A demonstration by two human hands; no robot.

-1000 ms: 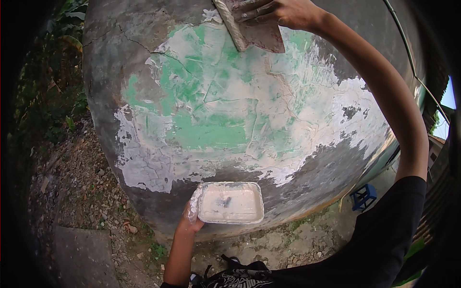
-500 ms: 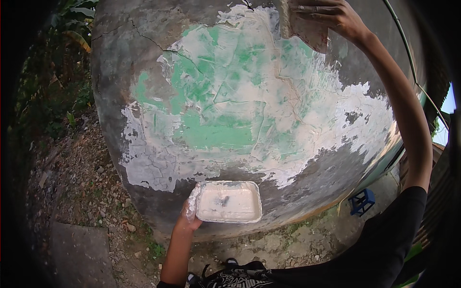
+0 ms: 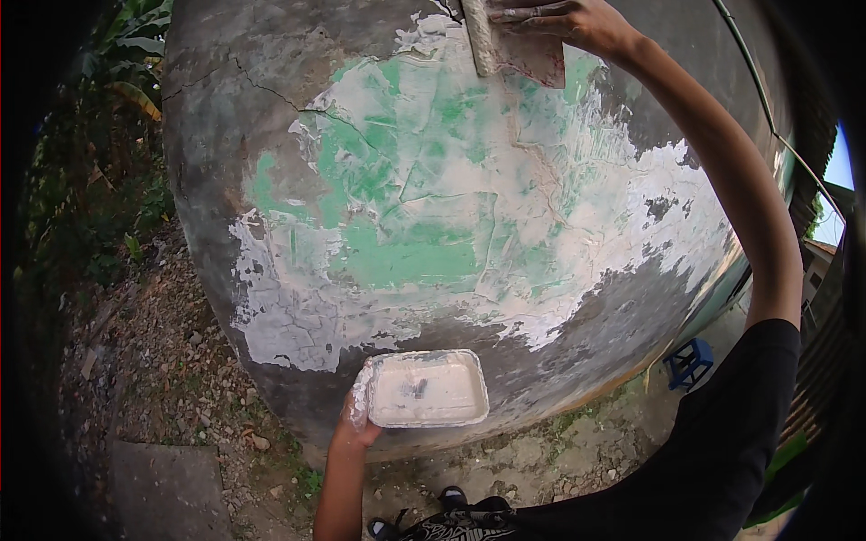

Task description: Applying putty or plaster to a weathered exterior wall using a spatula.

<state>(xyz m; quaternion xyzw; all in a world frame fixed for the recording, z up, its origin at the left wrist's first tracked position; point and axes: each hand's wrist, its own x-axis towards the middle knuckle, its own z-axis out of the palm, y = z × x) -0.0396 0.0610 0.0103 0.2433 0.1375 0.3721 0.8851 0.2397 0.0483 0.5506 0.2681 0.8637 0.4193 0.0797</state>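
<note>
Flat scraper (image 3: 538, 61) against the upper part of a patchy green-and-white wall (image 3: 406, 252), right hand (image 3: 573, 22) gripping it, visible fingers close together, paste-smeared tray (image 3: 428, 389) below, left hand (image 3: 359, 406) clasping its left side, finger spread hidden, pale lettering (image 3: 469, 521) on black shirt (image 3: 686, 451)

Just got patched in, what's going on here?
A person is working at a patchy green, white and grey wall. Their right hand holds a flat blade up at the wall, pale paste thick along its left edge. Their left hand holds a rectangular tray of pale paste lower down. A blue stool stands off to the right.
</note>
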